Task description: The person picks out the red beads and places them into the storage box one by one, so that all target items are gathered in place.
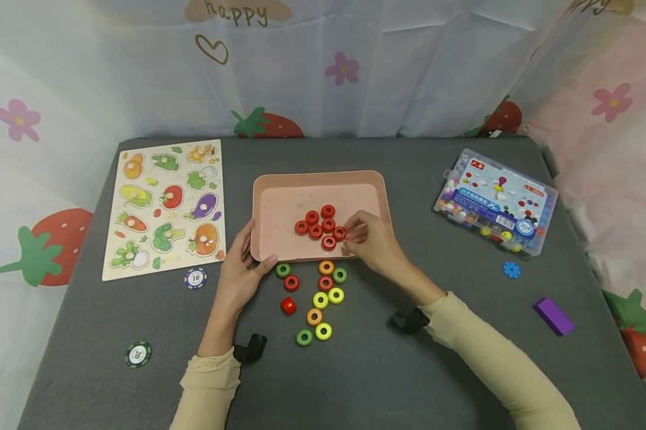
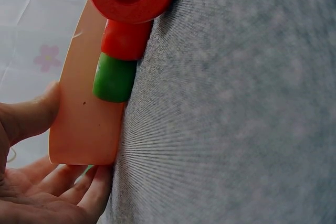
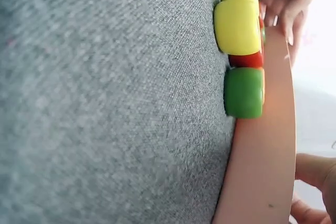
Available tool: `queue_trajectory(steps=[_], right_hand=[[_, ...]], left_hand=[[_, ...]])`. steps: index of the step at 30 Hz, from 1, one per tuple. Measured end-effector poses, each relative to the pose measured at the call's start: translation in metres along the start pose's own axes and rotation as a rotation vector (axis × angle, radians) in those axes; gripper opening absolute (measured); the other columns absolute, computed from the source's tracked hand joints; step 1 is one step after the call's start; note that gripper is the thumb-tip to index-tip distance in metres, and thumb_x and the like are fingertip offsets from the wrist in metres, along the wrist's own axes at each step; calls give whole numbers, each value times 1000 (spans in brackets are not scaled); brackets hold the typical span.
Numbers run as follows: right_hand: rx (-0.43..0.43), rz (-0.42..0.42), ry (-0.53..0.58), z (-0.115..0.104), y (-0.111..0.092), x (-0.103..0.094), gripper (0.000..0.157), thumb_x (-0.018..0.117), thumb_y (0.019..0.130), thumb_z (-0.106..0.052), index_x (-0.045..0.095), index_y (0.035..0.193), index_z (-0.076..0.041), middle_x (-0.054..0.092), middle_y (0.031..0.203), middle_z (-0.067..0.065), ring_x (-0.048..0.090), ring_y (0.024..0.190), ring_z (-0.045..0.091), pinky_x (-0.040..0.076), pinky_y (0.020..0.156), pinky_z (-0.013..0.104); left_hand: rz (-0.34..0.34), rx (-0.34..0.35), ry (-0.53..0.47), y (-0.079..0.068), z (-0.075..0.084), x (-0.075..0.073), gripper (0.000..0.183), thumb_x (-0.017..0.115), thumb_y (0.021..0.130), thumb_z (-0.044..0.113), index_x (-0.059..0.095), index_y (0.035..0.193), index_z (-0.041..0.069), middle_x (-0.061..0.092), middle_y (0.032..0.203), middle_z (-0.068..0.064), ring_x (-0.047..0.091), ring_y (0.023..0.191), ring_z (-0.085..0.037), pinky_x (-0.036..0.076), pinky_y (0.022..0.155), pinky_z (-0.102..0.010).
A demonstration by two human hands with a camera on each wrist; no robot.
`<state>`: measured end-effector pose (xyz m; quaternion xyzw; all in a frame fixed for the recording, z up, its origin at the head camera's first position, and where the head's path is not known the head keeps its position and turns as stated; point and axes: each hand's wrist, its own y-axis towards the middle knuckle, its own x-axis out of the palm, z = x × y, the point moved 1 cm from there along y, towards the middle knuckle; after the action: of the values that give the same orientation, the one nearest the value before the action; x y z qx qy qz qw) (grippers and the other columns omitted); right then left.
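A pink tray (image 1: 280, 197) lies in the middle of the table with several red rings (image 1: 312, 217) grouped inside. At its near left corner my left hand (image 1: 239, 275) grips it, thumb at the near rim and fingers along the left side. My right hand (image 1: 375, 242) reaches over the near right rim and pinches the rightmost red ring (image 1: 340, 233) at its edge, close to the tray floor. In the right wrist view the tray wall (image 3: 265, 166) hides those fingertips. Yellow, orange, green and red rings (image 1: 323, 331) lie in front of the tray.
A red bead-like block (image 1: 288, 306) sits near the loose rings. On the left are a vegetable puzzle board (image 1: 162, 239) and two poker chips (image 1: 138, 354). To the right are a clear box of colored pieces (image 1: 497, 203), a blue disc (image 1: 511, 270) and a purple block (image 1: 553, 316).
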<state>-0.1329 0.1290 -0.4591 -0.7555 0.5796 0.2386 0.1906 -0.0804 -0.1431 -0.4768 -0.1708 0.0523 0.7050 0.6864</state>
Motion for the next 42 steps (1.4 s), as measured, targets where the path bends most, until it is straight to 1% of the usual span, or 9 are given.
queue_trajectory(steps=[5,10,13,16,20,24,29,36,42], right_hand=[[-34,-8,66,-3,-4,-4,25,76,82,3,64,104,1,70,101,16,73,91,27,61,79,38],[-182,-16,37,-14,-14,-9,25,77,82,0,65,104,-1,68,103,15,68,92,27,58,82,42],[-261,-65,24,-21,-21,-9,27,78,83,-1,64,107,-1,67,105,14,65,90,26,56,77,41],[-286,-157,16,-26,-27,-7,28,78,84,-2,65,109,-3,67,99,8,64,83,18,56,69,35],[-256,-278,-57,-27,-34,-1,23,77,86,-7,72,108,-9,65,81,-5,57,68,9,49,59,25],[-217,-334,-163,-25,-38,7,20,78,87,-14,76,107,-14,60,69,-11,53,59,5,42,53,21],[-183,-337,-225,-22,-40,14,20,79,87,-20,78,107,-16,59,64,-13,51,55,2,38,49,19],[-149,-331,-241,-19,-42,20,22,79,87,-22,79,108,-19,57,63,-13,50,54,3,35,48,20],[-100,-331,-274,-22,-43,24,25,81,85,-25,79,110,-21,56,60,-12,49,51,4,33,46,21]], left_hand=[[0,-2,-6,0,0,0,85,75,90,9,27,159,19,31,163,-9,32,149,-27,30,119,-45],[-3,3,-14,0,1,-1,84,75,90,11,27,159,20,32,162,-9,33,148,-27,30,120,-45],[-4,7,-18,0,1,-1,84,75,90,11,27,159,20,32,162,-9,34,148,-27,31,119,-45],[-5,10,-22,0,2,-1,84,74,90,11,27,159,20,32,162,-9,34,148,-27,31,119,-45],[-9,9,-29,0,2,-1,86,74,90,11,25,160,20,31,163,-9,33,148,-27,30,120,-45],[-13,2,-38,1,1,-1,87,75,90,9,24,160,19,29,163,-9,31,149,-27,29,120,-45],[-11,2,-37,0,2,-1,86,75,90,11,25,160,20,30,163,-8,33,148,-27,30,120,-45],[-8,-8,-20,-2,3,0,85,75,90,13,27,160,23,31,163,-7,33,148,-26,31,119,-45],[-8,-5,-19,-3,2,0,85,75,90,13,27,160,22,31,163,-7,32,149,-26,30,120,-44]])
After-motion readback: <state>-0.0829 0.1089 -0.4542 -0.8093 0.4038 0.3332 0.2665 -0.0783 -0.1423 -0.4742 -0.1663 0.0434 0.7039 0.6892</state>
